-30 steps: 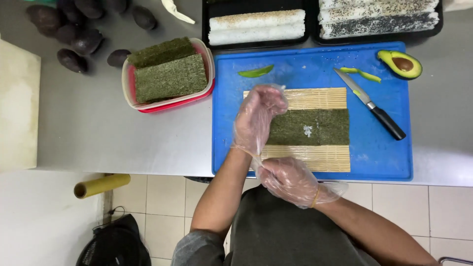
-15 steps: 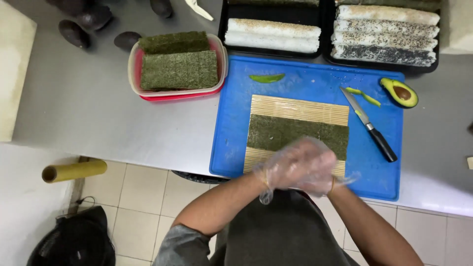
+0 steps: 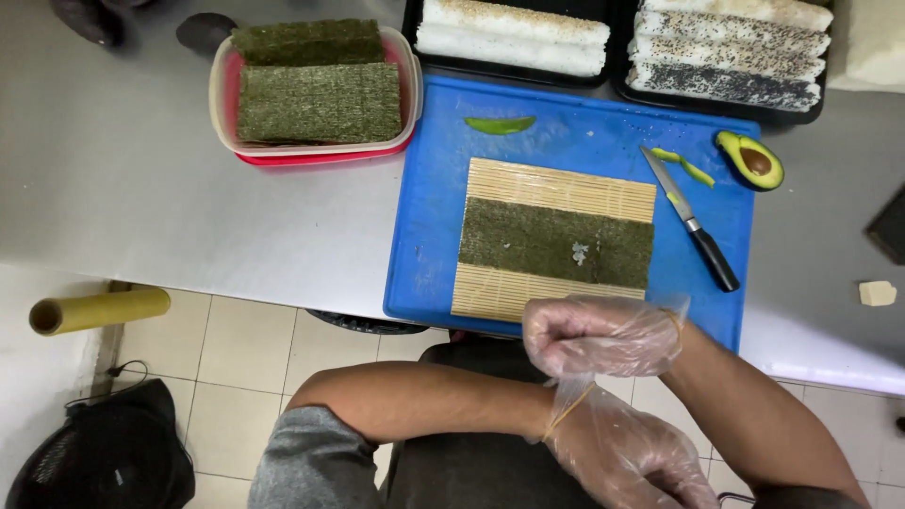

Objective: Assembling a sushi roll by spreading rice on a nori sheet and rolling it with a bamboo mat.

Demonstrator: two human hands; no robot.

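Note:
Both my hands wear clear plastic gloves and are held over my lap, short of the table edge. My right hand (image 3: 599, 335) is closed, pinching the cuff of the left glove by the rubber band at the wrist. My left hand (image 3: 632, 457) hangs below it with fingers loose and holds nothing. Just beyond, a bamboo rolling mat (image 3: 556, 184) lies on a blue cutting board (image 3: 429, 198). A dark nori sheet (image 3: 537, 240) lies across the mat with a few rice grains (image 3: 579, 252) on it.
A black-handled knife (image 3: 693, 226), an avocado half (image 3: 751, 160) and green slices (image 3: 500, 124) lie on the board. A pink-rimmed tub (image 3: 224, 104) of nori sheets stands left. Black trays of rice rolls (image 3: 514, 33) line the back. A yellow roll (image 3: 99, 311) lies lower left.
Both hands drew back from the mat toward my body. The left hand dropped below the right, which now grips the left glove's cuff. The nori sheet lies uncovered.

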